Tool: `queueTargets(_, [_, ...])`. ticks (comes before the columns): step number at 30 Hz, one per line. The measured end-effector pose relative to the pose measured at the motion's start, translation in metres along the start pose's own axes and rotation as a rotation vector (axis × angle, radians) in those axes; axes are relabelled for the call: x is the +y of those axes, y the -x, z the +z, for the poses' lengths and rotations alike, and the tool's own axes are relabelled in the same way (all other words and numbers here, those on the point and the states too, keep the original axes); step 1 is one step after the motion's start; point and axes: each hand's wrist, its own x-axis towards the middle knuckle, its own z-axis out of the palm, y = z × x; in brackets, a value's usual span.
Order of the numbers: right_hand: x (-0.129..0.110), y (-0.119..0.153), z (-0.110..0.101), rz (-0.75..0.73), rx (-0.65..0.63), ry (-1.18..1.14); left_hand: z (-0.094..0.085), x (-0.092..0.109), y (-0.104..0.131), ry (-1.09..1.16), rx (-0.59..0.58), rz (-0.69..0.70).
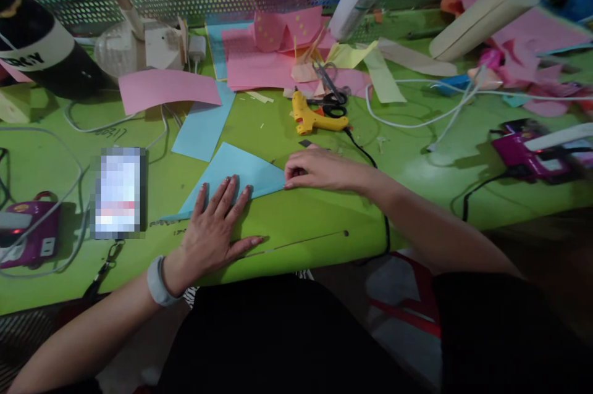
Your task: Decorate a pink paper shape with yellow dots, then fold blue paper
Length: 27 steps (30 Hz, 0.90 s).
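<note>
A folded sheet of light blue paper, triangular in shape, lies on the green table before me. My left hand rests flat with spread fingers, its fingertips pressing on the paper's near edge and the thumb on the tabletop. At the paper's right corner, my right hand has its fingers curled and pinches the tip. Just beyond the right hand lies a yellow glue gun with a black cord. Scissors with black handles sit behind the glue gun, partly among paper scraps.
A phone lies left of the paper. Pink paper strips, a blue strip and a beige roll lie farther back. Purple power strips and white cables flank the work area. A dark bottle is at far left.
</note>
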Motion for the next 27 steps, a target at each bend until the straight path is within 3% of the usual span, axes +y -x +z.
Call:
queueTargets(9, [0.015, 0.013, -0.009, 0.13, -0.017, -0.045, 0.001, -0.002, 0.0, -0.01, -0.012, 0.019])
queueTargets(13, [0.019, 0.02, -0.015, 0.164, 0.013, 0.048, 0.001, -0.002, 0.0, -0.016, -0.007, 0.015])
queueTargets(15, [0.015, 0.027, -0.014, 0.18, 0.13, 0.151, 0.001, -0.001, 0.0, -0.02, -0.007, 0.014])
queueTargets(18, [-0.005, 0.035, 0.001, 0.222, 0.496, 0.265, 0.001, -0.001, -0.001, -0.027, -0.015, 0.01])
queueTargets(19, [-0.014, 0.036, 0.011, 0.186, 0.589, 0.286, 0.001, -0.001, -0.001, -0.03, -0.018, 0.008])
queueTargets(20, [-0.022, 0.036, 0.021, 0.069, 0.598, 0.303, 0.001, -0.001, 0.0, -0.032, -0.02, 0.006])
queueTargets(22, [-0.036, 0.033, 0.045, -0.26, 0.424, 0.337, 0.001, 0.0, 0.0, -0.029, -0.015, 0.006])
queueTargets(23, [-0.04, 0.03, 0.056, -0.357, 0.351, 0.351, 0.002, 0.0, 0.0, -0.024, -0.011, 0.007])
queueTargets(27, [-0.039, 0.019, 0.082, -0.361, 0.235, 0.362, 0.003, 0.0, 0.001, -0.018, -0.013, 0.011])
